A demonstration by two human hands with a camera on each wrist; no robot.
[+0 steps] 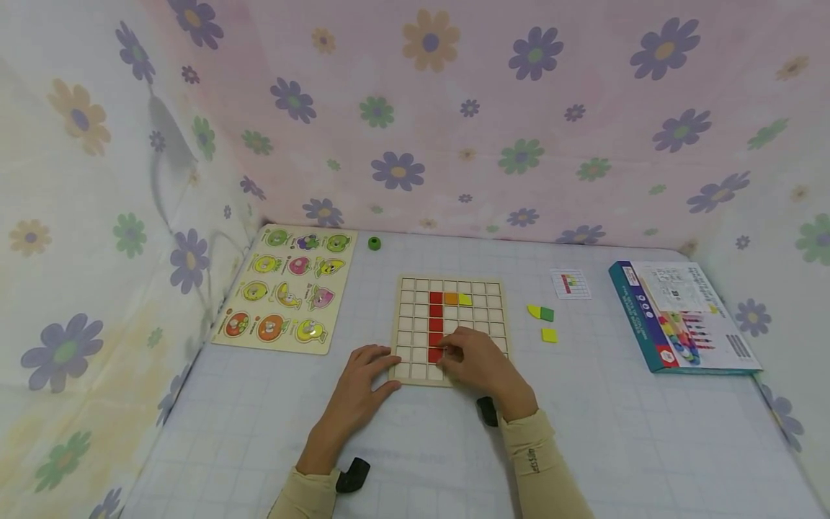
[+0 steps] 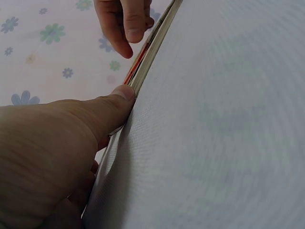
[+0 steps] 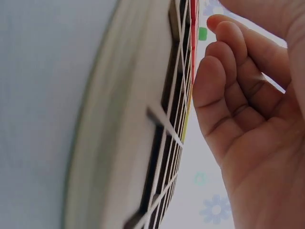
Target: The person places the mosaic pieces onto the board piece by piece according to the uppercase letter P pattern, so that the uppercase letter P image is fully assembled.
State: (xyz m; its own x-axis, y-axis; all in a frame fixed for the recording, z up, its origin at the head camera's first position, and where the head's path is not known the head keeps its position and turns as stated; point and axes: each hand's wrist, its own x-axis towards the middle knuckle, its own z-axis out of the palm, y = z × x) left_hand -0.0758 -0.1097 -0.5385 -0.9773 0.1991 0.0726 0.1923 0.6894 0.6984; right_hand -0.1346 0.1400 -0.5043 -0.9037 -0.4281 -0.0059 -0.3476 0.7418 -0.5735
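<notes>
A wooden grid board [image 1: 418, 373] lies on the table in front of me. A column of red square tiles [image 1: 436, 311] fills part of it, with an orange tile [image 1: 450, 298] and a yellow tile [image 1: 465, 299] to the right of the top one. My left hand [image 1: 359, 378] rests at the board's left edge, fingertips touching the frame; the left wrist view shows its thumb [image 2: 107, 107] against the edge. Over the lower red tiles, my right hand [image 1: 483, 366] hovers with loosely bent fingers; no piece shows between them in the left wrist view.
Right of the board lie a yellow rounded piece [image 1: 534, 311], a green piece [image 1: 547, 314] and a yellow square [image 1: 549, 335]. Behind them is a pattern card [image 1: 570, 284]. A box [image 1: 687, 317] sits farther right, a fruit puzzle board [image 1: 285, 281] left, a green bead [image 1: 374, 244] behind.
</notes>
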